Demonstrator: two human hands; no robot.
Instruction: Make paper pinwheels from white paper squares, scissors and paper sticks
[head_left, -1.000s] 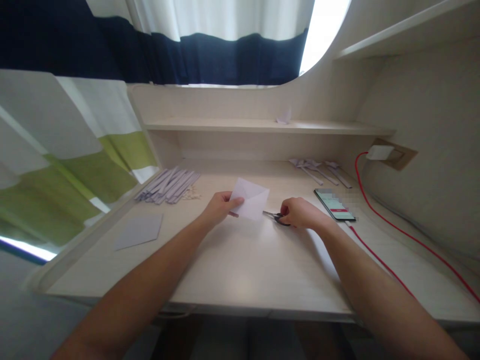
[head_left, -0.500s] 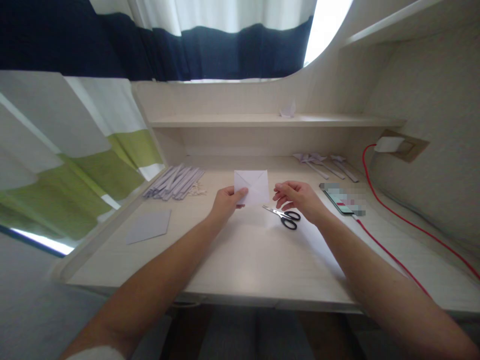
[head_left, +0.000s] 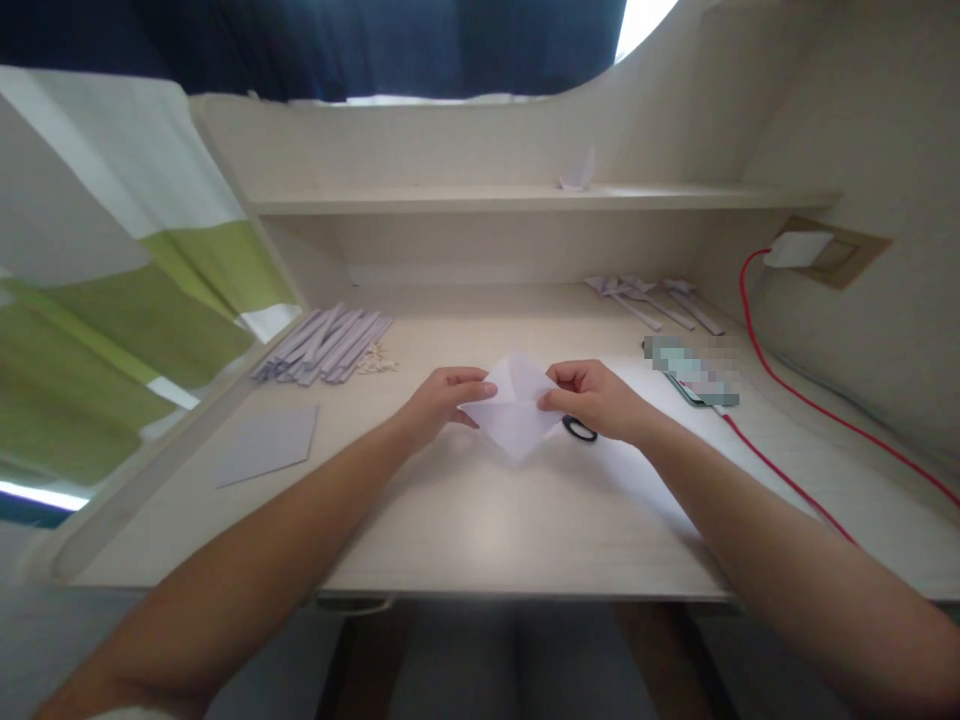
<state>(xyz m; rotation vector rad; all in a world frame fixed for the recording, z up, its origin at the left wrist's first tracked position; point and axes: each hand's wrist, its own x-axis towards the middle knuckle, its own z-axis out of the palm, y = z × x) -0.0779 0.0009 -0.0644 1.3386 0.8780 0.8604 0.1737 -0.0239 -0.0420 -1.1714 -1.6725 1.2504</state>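
**Creased paper square (head_left: 514,410) pinched at both sides just above the desk (head_left: 480,540)**

On the left of the desk lie a bundle of paper strips (head_left: 322,345) and a flat grey sheet (head_left: 266,445). At the back right are folded paper pieces (head_left: 649,300), and a red cable (head_left: 795,405) runs past a phone (head_left: 694,375). The square hangs over the middle of the desk with one corner pointing down. The left hand (head_left: 439,400) grips its left corner between thumb and fingers, and the right hand (head_left: 592,400) grips the right corner the same way. Creases cross the square, so the folding seems begun but early, with no finished shape yet and the grey sheet unused. Scissors (head_left: 579,429) lie under the right hand, mostly hidden, the one thing close enough to get in the way.
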